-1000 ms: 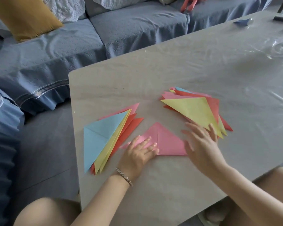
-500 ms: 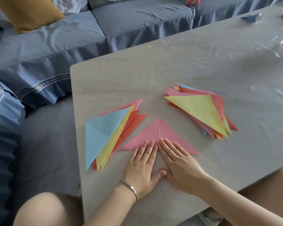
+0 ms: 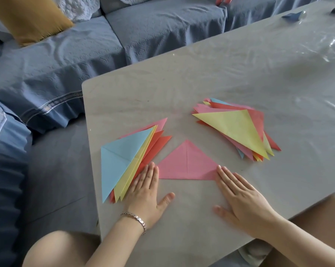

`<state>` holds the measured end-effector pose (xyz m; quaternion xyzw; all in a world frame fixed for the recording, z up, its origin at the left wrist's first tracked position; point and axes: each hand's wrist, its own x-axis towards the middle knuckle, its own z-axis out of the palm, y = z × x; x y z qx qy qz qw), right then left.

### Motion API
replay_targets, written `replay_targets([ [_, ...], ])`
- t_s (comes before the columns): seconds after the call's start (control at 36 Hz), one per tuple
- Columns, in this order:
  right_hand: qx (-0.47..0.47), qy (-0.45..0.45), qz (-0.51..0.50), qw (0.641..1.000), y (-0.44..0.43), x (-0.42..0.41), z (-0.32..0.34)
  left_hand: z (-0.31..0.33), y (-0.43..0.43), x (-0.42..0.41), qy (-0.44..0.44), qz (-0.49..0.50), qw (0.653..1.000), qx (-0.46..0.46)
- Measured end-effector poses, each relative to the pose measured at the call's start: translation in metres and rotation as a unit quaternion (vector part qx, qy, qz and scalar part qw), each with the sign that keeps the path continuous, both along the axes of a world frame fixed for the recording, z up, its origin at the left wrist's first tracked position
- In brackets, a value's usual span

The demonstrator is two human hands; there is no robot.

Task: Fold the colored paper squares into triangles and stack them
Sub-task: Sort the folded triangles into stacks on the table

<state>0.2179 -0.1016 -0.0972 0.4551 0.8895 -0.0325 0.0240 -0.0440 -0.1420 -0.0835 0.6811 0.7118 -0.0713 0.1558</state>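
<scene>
A big blue sofa sits behind and to the left of a wide grey table. A dark yellow cushion lies on the sofa at the far left. The table top has a shiny clear cover that wrinkles on the far right. A small blue thing lies far away on it, too small to make out.

Two piles of folded paper lie on the table. The left pile has a blue triangle on top, with yellow, red and pink sheets fanned out under it. Its long side slants from near left up to far right. The right pile has a yellow triangle on top, and its sharp tip points to the near right.

The pink triangle lies flat between the two piles, near the person. Its long side runs left to right, closest to the person. Its tip points away, toward the far side of the table. A fold line runs from the tip down to the middle of the long side. Nothing lies on top of it.

The left hand lies flat with straight fingers close together and the thumb out. Its fingertips rest on the red edge of the left pile, just beside the pink triangle's left corner. The right hand lies flat too, fingers straight, thumb out, fingertips touching the right corner. A silver bracelet is on the left wrist.
</scene>
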Motion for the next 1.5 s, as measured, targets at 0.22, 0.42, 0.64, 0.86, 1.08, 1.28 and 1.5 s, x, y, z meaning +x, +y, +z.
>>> replay_targets([
  [0.22, -0.008, 0.029, -0.083, 0.996, -0.008, 0.006, -0.002, -0.002, 0.001, 0.007, -0.008, 0.014, 1.000, 0.008],
  [0.42, 0.018, 0.152, -0.118, 0.981, 0.000, 0.008, 0.008, -0.007, 0.002, 0.012, -0.011, 0.031, 0.999, 0.015],
  [0.64, -0.156, 0.110, -0.220, 0.957, 0.052, -0.042, 0.056, -0.005, 0.003, 0.018, -0.005, 0.042, 0.998, 0.043],
  [0.86, -0.208, 0.064, -0.262, 0.940, 0.062, -0.061, 0.043, 0.016, 0.013, 0.008, -0.060, 0.033, 0.968, 0.242],
  [1.08, -0.233, 0.171, -0.241, 0.927, 0.043, -0.044, 0.038, 0.007, 0.032, -0.032, -0.018, 0.188, 0.946, 0.264],
  [1.28, -0.207, 0.250, -0.224, 0.919, 0.031, -0.039, 0.034, 0.002, 0.035, -0.039, -0.006, 0.235, 0.961, 0.146],
  [1.5, -0.130, 0.504, -0.190, 0.832, 0.042, -0.022, 0.043, 0.010, 0.033, -0.037, 0.038, 0.202, 0.968, 0.146],
])
